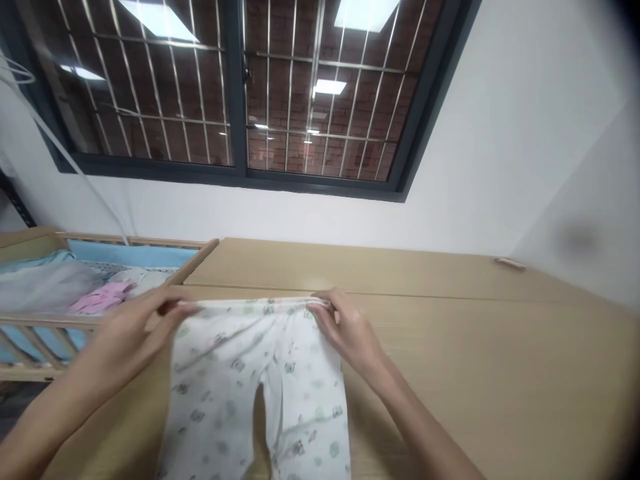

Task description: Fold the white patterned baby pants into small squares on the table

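Note:
A pair of small white baby trousers (250,393) with a faint green print lies flat on a light wooden table (500,373), legs pointing towards me. My left hand (135,327) pinches the left end of the waistband. My right hand (345,327) pinches the right end. The waistband is stretched straight between them, near the seam where two tabletops meet.
A wooden cot (45,313) stands at the left against the table, with a blue lining, a grey cloth and a pink garment (100,298) inside. A small flat object (510,263) lies at the table's far right. A barred window (240,93) is behind.

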Tool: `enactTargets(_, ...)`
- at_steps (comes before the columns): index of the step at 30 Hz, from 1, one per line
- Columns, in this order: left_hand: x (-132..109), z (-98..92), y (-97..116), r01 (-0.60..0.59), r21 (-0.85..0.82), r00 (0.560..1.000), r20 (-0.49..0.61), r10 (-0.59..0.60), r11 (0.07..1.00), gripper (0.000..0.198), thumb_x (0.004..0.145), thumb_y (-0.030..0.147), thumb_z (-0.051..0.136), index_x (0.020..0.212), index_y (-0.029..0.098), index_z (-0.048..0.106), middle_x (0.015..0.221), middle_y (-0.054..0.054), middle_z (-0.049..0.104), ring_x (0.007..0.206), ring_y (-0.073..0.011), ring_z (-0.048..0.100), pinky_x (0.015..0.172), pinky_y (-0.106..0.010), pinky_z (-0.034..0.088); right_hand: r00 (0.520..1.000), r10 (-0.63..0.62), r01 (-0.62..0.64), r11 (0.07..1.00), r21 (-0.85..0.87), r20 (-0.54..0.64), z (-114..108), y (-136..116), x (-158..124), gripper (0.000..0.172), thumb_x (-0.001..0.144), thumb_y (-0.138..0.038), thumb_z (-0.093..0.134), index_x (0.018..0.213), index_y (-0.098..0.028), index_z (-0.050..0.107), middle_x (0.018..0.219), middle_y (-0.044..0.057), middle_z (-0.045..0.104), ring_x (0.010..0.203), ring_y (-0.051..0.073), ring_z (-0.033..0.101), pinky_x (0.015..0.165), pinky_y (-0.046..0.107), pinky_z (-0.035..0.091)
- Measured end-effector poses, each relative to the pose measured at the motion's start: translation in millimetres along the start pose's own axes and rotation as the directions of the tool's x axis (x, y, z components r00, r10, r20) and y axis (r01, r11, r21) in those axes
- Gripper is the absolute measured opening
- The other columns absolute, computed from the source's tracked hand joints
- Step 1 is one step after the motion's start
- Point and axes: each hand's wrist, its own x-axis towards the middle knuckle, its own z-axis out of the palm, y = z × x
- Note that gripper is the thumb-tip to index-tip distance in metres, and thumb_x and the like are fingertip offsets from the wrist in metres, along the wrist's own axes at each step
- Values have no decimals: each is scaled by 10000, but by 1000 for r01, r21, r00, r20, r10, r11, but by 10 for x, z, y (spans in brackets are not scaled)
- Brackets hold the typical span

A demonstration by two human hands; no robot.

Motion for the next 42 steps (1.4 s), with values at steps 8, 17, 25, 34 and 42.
enactTargets(8,988,1682,-94,-41,32,981,189,34,999,355,1014,345,321,950,182,630,1006,-99,704,991,-249,639,898,-346,468,953,211,-135,939,-315,218,526,1363,251,292,898,-15,421,1047,-174,617,1048,90,644,971,209,586,838,305,458)
enactTargets(17,1243,2522,-259,57,200,971,216,-101,978,257,996,384,561,1088,154,629,1102,-67,652,1047,-225,620,956,-448,491,932,339,-261,873,-412,127,1109,2122,402,233,931,-81,460,1077,-186,608,1106,89,598,1038,218,515,912,311,404)
enactTargets(25,1204,2273,386,-48,148,968,250,9,988,356,1022,234,357,1274,81,557,1305,-232,575,1245,-341,514,1053,-509,378,919,380,-314,867,-387,104,1203,2366,499,215,990,-143,452,1115,-187,622,1158,109,607,1076,236,526,963,351,378)
enactTargets(34,-119,1849,2052,-419,-189,437,815,380,888,643,863,718,460,843,150,761,730,-160,716,719,-341,698,692,-457,523,904,425,-384,851,-360,41,1182,2346,475,241,991,-271,471,1096,-167,662,1132,143,617,1097,272,544,1003,395,364)
enactTargets(42,-154,1768,2124,-357,-213,329,883,336,910,388,847,355,470,849,122,779,839,-203,745,805,-390,728,682,-478,537,909,415,-391,884,-255,42,1168,2385,475,148,904,-193,513,995,-174,628,976,77,650,953,208,574,890,318,416)
